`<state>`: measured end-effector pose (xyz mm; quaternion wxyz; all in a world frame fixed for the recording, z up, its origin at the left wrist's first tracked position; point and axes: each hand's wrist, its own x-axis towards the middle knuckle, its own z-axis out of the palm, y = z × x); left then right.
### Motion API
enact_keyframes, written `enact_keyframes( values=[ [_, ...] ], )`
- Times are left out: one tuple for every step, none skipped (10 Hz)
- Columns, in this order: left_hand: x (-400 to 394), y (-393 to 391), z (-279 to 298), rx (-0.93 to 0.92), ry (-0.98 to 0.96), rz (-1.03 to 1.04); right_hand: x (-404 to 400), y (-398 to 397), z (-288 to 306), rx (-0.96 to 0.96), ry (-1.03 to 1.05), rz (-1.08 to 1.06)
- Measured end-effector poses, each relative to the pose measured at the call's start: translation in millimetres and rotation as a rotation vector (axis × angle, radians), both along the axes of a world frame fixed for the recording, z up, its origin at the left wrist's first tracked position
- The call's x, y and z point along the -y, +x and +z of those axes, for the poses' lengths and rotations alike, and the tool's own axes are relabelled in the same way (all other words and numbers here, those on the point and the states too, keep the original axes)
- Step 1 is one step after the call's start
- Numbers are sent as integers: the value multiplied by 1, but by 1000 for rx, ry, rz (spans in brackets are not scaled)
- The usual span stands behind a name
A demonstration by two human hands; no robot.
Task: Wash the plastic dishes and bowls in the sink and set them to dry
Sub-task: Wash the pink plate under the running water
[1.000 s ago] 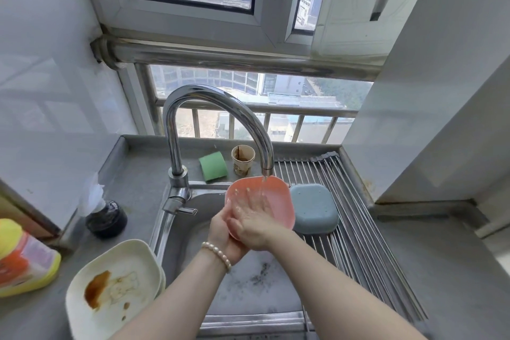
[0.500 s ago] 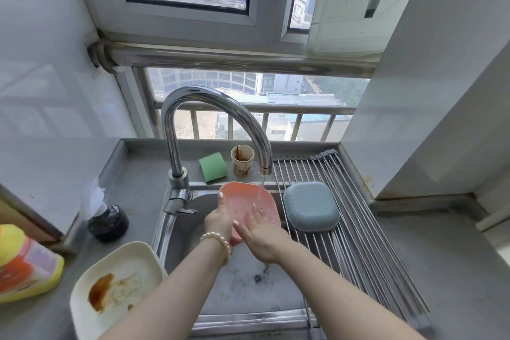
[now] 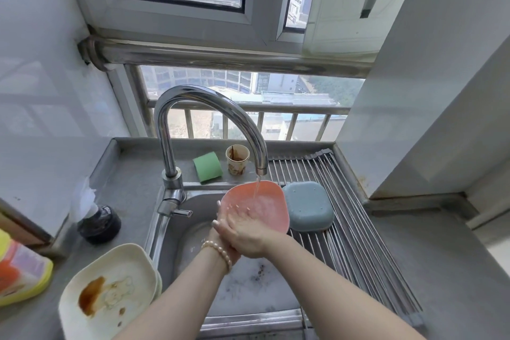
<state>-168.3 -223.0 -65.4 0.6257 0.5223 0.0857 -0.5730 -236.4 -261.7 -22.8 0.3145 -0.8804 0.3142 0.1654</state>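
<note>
Pink dish point(image 3: 262, 205) now back under the tap point(image 3: 260, 171), tilted over the sink point(image 3: 165, 232); half a second ago sat lower. Left hand point(image 3: 220, 243) grips its near edge, right hand point(image 3: 242, 226) rubs inside, fingers spread. Rinsing on; white dish point(image 3: 110, 292) waits.

Two bare forearms in frame, entering from the bottom edge, lower centre and lower right. No sleeves visible on either, bare up to the frame edge. No gloves. Left hand point(image 3: 220, 246) mostly hidden behind the right hand point(image 3: 245, 232). Left wrist wears a bracelet point(image 3: 218, 252): single strand of small, rounded, pearl-like beads, off-white with a slight pink tint. No watch on either wrist, no rings on the fingers that show. Fingernails look short; polish can't be made out.
</note>
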Motion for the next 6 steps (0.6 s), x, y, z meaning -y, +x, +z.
enact_keyframes(
  values=[
    [-4, 2, 19, 176, 55, -81, -6, -15, 0, 31, 102, 1],
    [4, 15, 21, 308, 151, -63, -11, -28, -7, 144, 114, -41],
    [8, 24, 22, 543, 325, -122, -8, -37, -13, 250, 12, -45],
    [5, 33, 24, 739, 238, -163, 2, -47, -16, 259, -223, 42],
    [3, 54, 9, 745, 230, -331, 17, -62, -15, 200, -375, 58],
    [0, 63, 12, 512, 251, -402, 27, -68, -17, 379, -251, -112]
  ],
)
